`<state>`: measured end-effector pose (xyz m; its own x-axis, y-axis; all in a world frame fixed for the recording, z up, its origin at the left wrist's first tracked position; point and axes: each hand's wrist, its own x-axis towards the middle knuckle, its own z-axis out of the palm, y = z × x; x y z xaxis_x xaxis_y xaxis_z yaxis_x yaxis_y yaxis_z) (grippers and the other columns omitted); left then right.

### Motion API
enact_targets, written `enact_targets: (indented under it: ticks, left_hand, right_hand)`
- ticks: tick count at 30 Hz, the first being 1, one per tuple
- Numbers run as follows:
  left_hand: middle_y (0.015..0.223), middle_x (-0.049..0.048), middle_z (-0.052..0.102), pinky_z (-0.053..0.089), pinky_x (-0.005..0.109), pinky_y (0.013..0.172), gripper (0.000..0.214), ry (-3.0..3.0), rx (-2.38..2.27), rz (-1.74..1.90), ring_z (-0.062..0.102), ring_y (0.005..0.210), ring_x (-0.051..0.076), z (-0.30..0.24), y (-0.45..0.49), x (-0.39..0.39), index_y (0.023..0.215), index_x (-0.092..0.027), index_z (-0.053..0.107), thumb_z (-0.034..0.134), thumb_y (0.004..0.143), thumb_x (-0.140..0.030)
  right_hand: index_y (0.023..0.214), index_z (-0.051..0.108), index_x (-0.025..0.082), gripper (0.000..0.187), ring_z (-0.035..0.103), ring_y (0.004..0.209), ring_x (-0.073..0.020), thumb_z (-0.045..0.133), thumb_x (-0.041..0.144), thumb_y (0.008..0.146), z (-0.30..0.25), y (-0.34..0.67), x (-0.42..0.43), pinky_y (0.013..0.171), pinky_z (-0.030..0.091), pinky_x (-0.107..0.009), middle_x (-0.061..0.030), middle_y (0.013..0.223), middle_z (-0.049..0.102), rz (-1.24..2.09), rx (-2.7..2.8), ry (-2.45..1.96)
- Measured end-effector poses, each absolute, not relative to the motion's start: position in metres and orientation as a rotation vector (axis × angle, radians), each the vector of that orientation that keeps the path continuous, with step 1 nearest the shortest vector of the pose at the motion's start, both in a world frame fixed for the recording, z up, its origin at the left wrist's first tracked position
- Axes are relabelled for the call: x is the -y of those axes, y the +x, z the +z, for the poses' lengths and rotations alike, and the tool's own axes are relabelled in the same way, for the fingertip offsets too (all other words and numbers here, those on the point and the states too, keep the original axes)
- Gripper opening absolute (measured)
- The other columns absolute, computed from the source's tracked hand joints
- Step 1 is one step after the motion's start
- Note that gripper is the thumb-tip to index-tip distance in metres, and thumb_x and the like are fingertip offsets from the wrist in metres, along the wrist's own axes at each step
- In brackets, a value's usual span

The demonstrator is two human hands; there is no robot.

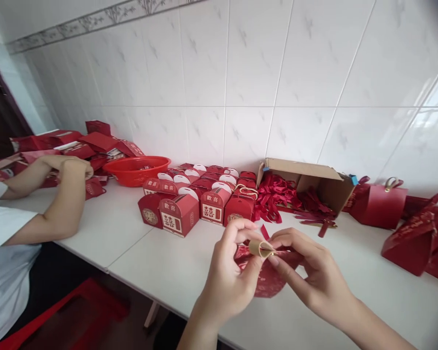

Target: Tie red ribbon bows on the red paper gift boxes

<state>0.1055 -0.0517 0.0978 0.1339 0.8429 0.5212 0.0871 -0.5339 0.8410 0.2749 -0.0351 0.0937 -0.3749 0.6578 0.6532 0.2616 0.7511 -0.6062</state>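
Observation:
A red gift box (pixel 271 284) with pale printing sits on the table in front of me, partly covered by my hands. A gold-beige strap loop (pixel 258 248) stands out at its top, with a small gold stud beside the pinched end. My left hand (pixel 233 267) curls around the loop's left side, its thumb low and its fingers behind. From the right, my right hand (pixel 306 267) pinches the loop's end near the stud between thumb and fingers. A short piece of red ribbon (pixel 265 232) shows just behind the hands.
Printed red candy boxes (pixel 180 214) stand in rows at centre. A cardboard box (pixel 302 167) on its side holds red ribbons (pixel 277 192). Red bags (pixel 381 204) stand at right. A red basin (pixel 136 170) and a co-worker's arms (pixel 63 194) are left.

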Motion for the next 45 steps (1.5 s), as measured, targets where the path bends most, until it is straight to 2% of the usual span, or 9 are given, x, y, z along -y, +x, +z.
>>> enact_targets:
  ticks: [5,12,20,30,34,37,40,43,45]
  left_hand:
    - [0.092,0.0058,0.064,0.051,0.027,0.072,0.008,1.843,-0.931,1.366,0.063,0.083,0.017,0.103,0.099,0.058,0.093,-0.019,0.056,0.056,0.085,-0.018]
    - [0.085,0.0044,0.068,0.049,0.032,0.084,0.012,1.897,-0.959,1.386,0.062,0.089,0.019,0.11,0.096,0.062,0.083,-0.018,0.071,0.062,0.085,-0.027]
    - [0.068,0.0043,0.065,0.047,0.031,0.069,0.024,2.2,-0.922,1.404,0.057,0.068,0.017,0.104,0.103,0.06,0.071,-0.017,0.068,0.067,0.082,-0.038]
    - [0.07,0.0041,0.069,0.047,0.032,0.072,0.02,2.219,-0.889,1.542,0.06,0.067,0.016,0.102,0.107,0.056,0.074,-0.018,0.068,0.066,0.082,-0.036]
    - [0.07,0.0038,0.069,0.048,0.031,0.07,0.015,2.173,-0.887,1.544,0.062,0.068,0.017,0.101,0.105,0.054,0.074,-0.018,0.069,0.071,0.079,-0.033]
    - [0.07,0.0027,0.068,0.049,0.029,0.069,0.012,2.165,-0.908,1.511,0.062,0.067,0.016,0.1,0.098,0.05,0.075,-0.019,0.069,0.074,0.076,-0.03]
    - [0.072,0.0028,0.069,0.051,0.028,0.068,0.01,2.172,-0.914,1.49,0.064,0.068,0.016,0.099,0.092,0.045,0.076,-0.019,0.069,0.074,0.076,-0.028]
    - [0.071,0.0028,0.069,0.052,0.028,0.067,0.008,2.196,-0.892,1.506,0.064,0.068,0.016,0.099,0.092,0.042,0.073,-0.019,0.069,0.073,0.077,-0.026]
    - [0.076,0.0028,0.07,0.053,0.029,0.071,0.009,2.156,-0.902,1.562,0.066,0.075,0.018,0.098,0.094,0.042,0.082,-0.021,0.07,0.073,0.076,-0.027]
  right_hand:
    - [0.087,0.057,0.021,0.006,0.057,0.063,-0.0141,0.054,0.025,0.09,0.1,0.275,0.04,0.052,0.048,-0.024,-0.0027,0.078,0.061,0.639,2.019,-0.804]
    - [0.09,0.056,0.022,0.007,0.053,0.061,-0.0131,0.052,0.027,0.091,0.095,0.276,0.046,0.05,0.045,-0.022,-0.0016,0.076,0.059,0.692,2.065,-0.817]
    - [0.081,0.051,0.022,0.011,0.051,0.06,-0.0143,0.047,0.023,0.091,0.089,0.275,0.056,0.05,0.045,-0.023,-0.0003,0.071,0.054,0.698,2.147,-0.825]
    - [0.08,0.051,0.021,0.013,0.049,0.057,-0.0132,0.046,0.022,0.092,0.09,0.269,0.058,0.049,0.042,-0.023,0.0009,0.067,0.056,0.514,2.138,-0.794]
    - [0.089,0.058,0.021,0.004,0.061,0.072,-0.0151,0.056,0.024,0.089,0.081,0.274,0.055,0.062,0.051,-0.023,-0.0018,0.08,0.064,0.6,1.99,-0.807]
    - [0.113,0.055,0.023,0.037,0.063,0.099,-0.0203,0.07,0.031,0.08,0.064,0.285,0.053,0.083,0.054,-0.031,-0.0073,0.109,0.065,0.722,1.931,-0.795]
    - [0.122,0.053,0.021,0.06,0.062,0.106,-0.0242,0.079,0.037,0.07,0.043,0.292,0.052,0.089,0.053,-0.037,-0.0105,0.118,0.064,0.75,2.0,-0.86]
    - [0.114,0.059,0.018,0.046,0.066,0.095,-0.0222,0.074,0.036,0.075,0.032,0.293,0.052,0.084,0.055,-0.035,-0.009,0.107,0.069,0.769,2.037,-0.87]
    - [0.106,0.062,0.016,0.035,0.066,0.088,-0.0206,0.071,0.034,0.078,0.034,0.294,0.05,0.081,0.055,-0.034,-0.0078,0.1,0.07,0.765,2.039,-0.833]
